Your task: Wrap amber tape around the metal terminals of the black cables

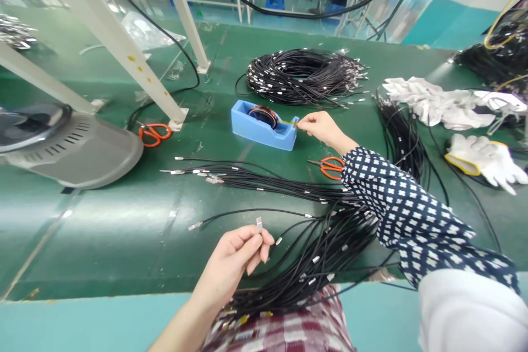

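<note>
Between thumb and fingers, my left hand [241, 253] pinches a cable connector [259, 224], a small silvery plug pointing up. Its black cable runs off among the bundle of black cables [325, 253] that spreads over the table edge and my lap. My right hand [319, 125] is closed at the cutting end of a blue tape dispenser [264, 135], gripping the end of the amber tape [285, 122]. That strip stretches from the brown tape roll [263, 115] to my fingertips. More cables [256, 180] lie side by side between my hands, connector ends to the left.
Orange-handled scissors [331, 167] lie by my right forearm; another orange pair [154, 134] lies near a white post [124, 38]. A grey machine [94, 146] stands at left. Coiled black cables [305, 74] sit behind the dispenser, with white gloves [441, 102] at right.
</note>
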{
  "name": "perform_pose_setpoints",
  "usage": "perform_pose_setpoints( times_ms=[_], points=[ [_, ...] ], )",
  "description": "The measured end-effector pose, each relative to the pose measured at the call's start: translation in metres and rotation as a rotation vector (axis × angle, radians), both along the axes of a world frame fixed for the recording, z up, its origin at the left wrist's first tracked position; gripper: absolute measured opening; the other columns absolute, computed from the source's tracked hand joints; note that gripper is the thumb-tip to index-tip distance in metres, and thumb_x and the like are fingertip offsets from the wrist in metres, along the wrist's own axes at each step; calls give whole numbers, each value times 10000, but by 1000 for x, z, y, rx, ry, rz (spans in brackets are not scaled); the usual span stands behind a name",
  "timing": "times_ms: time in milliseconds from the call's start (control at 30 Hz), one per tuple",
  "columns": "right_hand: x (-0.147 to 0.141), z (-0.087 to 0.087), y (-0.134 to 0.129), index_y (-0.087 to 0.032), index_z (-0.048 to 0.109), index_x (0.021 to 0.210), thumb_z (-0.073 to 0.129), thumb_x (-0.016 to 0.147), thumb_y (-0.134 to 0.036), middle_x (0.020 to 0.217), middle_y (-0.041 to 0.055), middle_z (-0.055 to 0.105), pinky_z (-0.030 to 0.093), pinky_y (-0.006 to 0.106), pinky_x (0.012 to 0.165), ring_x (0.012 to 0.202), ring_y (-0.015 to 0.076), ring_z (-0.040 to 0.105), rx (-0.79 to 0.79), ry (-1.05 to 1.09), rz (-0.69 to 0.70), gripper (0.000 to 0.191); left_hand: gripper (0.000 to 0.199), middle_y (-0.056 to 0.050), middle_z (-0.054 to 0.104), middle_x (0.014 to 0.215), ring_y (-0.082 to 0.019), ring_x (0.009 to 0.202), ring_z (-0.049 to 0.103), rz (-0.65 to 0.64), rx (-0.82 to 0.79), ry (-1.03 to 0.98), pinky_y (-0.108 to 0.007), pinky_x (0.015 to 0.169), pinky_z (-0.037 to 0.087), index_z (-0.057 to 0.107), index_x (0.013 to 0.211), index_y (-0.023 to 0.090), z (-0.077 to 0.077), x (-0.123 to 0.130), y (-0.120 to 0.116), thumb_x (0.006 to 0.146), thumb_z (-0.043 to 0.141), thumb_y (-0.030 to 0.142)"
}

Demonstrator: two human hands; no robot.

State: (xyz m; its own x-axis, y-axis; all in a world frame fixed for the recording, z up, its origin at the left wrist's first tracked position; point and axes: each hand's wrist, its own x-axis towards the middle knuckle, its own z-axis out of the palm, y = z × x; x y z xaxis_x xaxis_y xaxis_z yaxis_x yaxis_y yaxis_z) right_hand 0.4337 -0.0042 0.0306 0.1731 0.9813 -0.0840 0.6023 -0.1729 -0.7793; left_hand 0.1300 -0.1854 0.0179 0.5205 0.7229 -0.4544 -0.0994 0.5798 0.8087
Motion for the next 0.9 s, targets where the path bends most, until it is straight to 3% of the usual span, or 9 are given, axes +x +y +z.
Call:
perform_pose_setpoints(
  times_ms=[233, 300, 367, 467, 633, 900],
  points=[
    [-15, 9, -8, -75, 696, 766, 662, 799, -293, 544, -8, 555, 335, 203, 444, 463, 68, 441, -90, -13, -121, 223, 302, -19, 592, 693, -60, 504, 377, 55, 34, 58, -210, 526, 323, 705, 837, 144, -9, -5, -7, 788, 726, 442],
    [-17, 13, -9, -68, 688, 867, 654, 852, -314, 723, 37, 645, 452, 225, 529, 589, 110, 565, -120, -32, -139, 250, 321, -21, 602, 697, -63, 499, 382, 49, 54, 75, -215, 530, 337, 714, 849, 146, -9, -4, -8, 763, 746, 453],
    [-18, 16, -10, -114, 635, 1097, 606, 919, -344, 1039, 71, 658, 553, 327, 726, 855, 176, 645, -145, -45, -140, 292, 377, -22, 600, 668, -67, 490, 386, 26, 90, 97, -218, 529, 344, 720, 837, 138, -7, -3, -9, 737, 752, 500],
    [-20, 19, -13, -154, 570, 1234, 584, 939, -341, 1232, 97, 593, 541, 429, 867, 1043, 224, 617, -189, -41, -136, 350, 451, -21, 591, 627, -74, 474, 394, 23, 137, 116, -223, 520, 345, 725, 805, 132, 1, 0, -11, 690, 758, 567],
    [-21, 18, -14, -146, 571, 1236, 592, 933, -338, 1232, 104, 594, 541, 425, 863, 1040, 226, 618, -264, -10, -147, 359, 467, -27, 601, 630, -81, 467, 410, 17, 157, 118, -230, 512, 336, 731, 804, 135, 3, -2, -18, 686, 751, 586],
    [-30, 21, -10, -146, 568, 1240, 590, 935, -338, 1234, 106, 592, 538, 430, 871, 1046, 227, 616, -247, -54, -213, 361, 358, -33, 616, 684, -81, 496, 429, 4, 184, 20, -233, 531, 343, 719, 858, 138, -5, -4, -23, 790, 704, 489]
  ],
)
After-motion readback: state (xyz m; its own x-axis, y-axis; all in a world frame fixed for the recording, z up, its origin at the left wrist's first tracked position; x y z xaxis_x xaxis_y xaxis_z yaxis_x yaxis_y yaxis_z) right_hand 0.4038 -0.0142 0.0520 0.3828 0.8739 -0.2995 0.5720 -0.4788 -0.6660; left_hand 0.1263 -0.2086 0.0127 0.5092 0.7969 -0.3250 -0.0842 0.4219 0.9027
